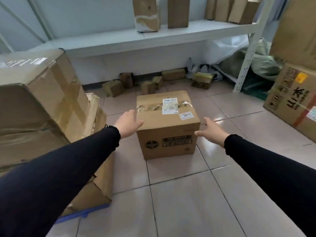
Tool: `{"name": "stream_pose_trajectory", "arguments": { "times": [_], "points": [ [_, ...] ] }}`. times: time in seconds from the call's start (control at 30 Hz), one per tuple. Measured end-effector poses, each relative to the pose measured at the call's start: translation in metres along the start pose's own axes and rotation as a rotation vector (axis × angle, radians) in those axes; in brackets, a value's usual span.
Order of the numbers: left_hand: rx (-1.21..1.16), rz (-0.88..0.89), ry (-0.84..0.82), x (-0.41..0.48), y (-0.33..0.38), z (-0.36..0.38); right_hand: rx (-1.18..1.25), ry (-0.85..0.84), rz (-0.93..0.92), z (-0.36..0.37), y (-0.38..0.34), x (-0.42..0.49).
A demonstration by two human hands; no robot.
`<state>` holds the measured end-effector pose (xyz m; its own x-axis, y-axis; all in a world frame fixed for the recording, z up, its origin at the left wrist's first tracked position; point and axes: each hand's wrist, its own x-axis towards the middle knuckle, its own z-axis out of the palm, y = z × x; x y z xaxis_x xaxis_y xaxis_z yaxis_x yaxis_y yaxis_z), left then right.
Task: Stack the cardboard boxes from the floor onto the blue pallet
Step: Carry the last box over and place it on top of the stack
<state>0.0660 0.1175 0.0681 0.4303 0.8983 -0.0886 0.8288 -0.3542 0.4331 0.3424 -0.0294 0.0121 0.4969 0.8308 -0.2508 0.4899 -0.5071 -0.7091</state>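
Observation:
A taped cardboard box (166,127) with white shipping labels on its top stands on the tiled floor in the middle of the view. My left hand (128,123) is open at the box's upper left edge, fingers spread, touching or nearly touching it. Just off the box's right side, my right hand (211,130) is open and apart from it. At the left, a stack of large, dented cardboard boxes (39,106) rests on the blue pallet (83,213), of which only a strip of the edge shows.
Several small boxes (113,88) lie on the floor by the back wall. A white metal shelf (153,35) above them holds upright boxes. Large printed cartons (294,100) stand at the right, with plastic bags (253,64) behind the shelf post.

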Motion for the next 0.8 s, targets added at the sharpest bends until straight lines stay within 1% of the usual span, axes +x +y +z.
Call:
{"name": "stream_pose_trajectory", "arguments": {
  "times": [0.13,0.23,0.33,0.43,0.53,0.67,0.8],
  "points": [
    [-0.358,-0.217,0.017,0.024,-0.019,0.039,0.121,-0.042,0.088,0.021,0.033,0.034],
    [-0.587,-0.326,-0.036,0.037,-0.029,0.063,0.195,-0.071,0.102,0.034,0.041,0.052],
    [-0.794,-0.315,-0.118,0.049,-0.034,0.082,0.276,-0.105,0.061,0.045,0.043,0.063],
    [-0.947,-0.315,-0.101,0.051,-0.034,0.094,0.425,-0.128,0.016,0.06,0.046,0.065],
    [-1.032,-0.331,-0.059,0.04,-0.031,0.098,0.586,-0.098,0.02,0.072,0.05,0.059],
    [-1.037,-0.336,-0.015,0.018,-0.022,0.092,0.678,-0.086,0.03,0.074,0.055,0.042],
    [-1.0,-0.254,0.026,0.006,0.001,0.062,0.772,-0.023,-0.016,0.052,0.04,0.021]
  ]
}}
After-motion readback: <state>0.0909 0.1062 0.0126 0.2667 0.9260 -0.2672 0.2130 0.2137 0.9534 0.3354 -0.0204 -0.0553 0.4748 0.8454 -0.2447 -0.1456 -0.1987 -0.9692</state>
